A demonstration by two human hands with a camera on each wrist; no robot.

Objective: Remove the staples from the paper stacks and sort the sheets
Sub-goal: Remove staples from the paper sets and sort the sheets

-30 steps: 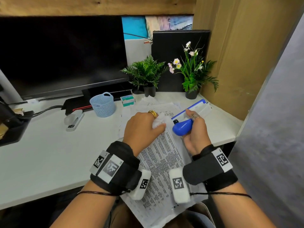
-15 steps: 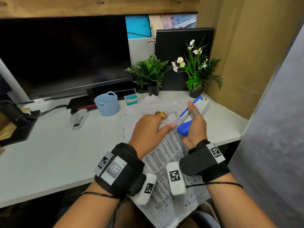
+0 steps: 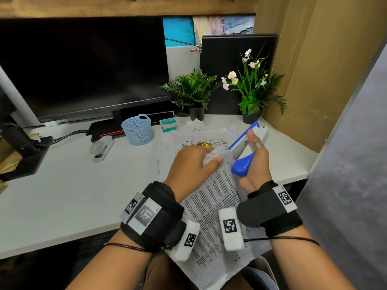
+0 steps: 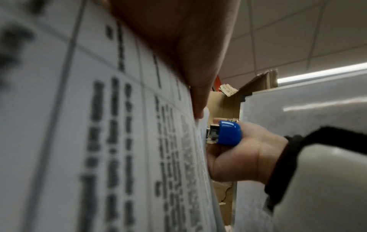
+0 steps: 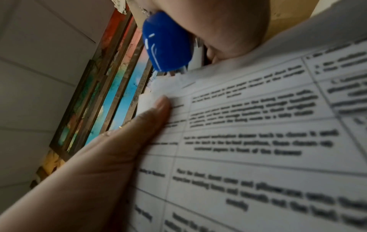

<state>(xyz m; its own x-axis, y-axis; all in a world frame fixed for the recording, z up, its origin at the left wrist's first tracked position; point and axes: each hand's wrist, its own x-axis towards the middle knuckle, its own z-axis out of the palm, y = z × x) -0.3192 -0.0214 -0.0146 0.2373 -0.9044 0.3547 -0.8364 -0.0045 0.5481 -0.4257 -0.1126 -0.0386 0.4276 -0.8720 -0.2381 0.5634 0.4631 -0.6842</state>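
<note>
**A:** Head view first: your left hand [image 3: 193, 164] pinches the top corner of the paper stack [image 3: 213, 208], thumb on the printed face, fingers curled behind it. The stack hangs off the front edge of the desk [image 3: 69, 185] toward your lap, above the loose sheets [image 3: 188, 135] lying further back. Your right hand [image 3: 254, 164] is wrapped round the blue-and-white staple remover [image 3: 240, 155], thumb along its white body and blue end in your palm.

**B:** Where is the staple?

**A:** You can't see it in any view. In the right wrist view the remover's [image 5: 165, 42] metal end sits right at the crumpled corner, just above your left thumb [image 5: 157, 109].

**B:** What could go wrong?

**A:** That corner already looks ragged. Pull before both legs are lifted and I'd expect the paper to tear. Your thumb is close to the metal end, so a slip could nick it. The unsupported stack could also twist and drag the tool off line.

**B:** And compared with a second ago?

**A:** The remover's far tip pointed off to your right then; now it is tilted up and away from you. Both grips look unchanged.
</note>
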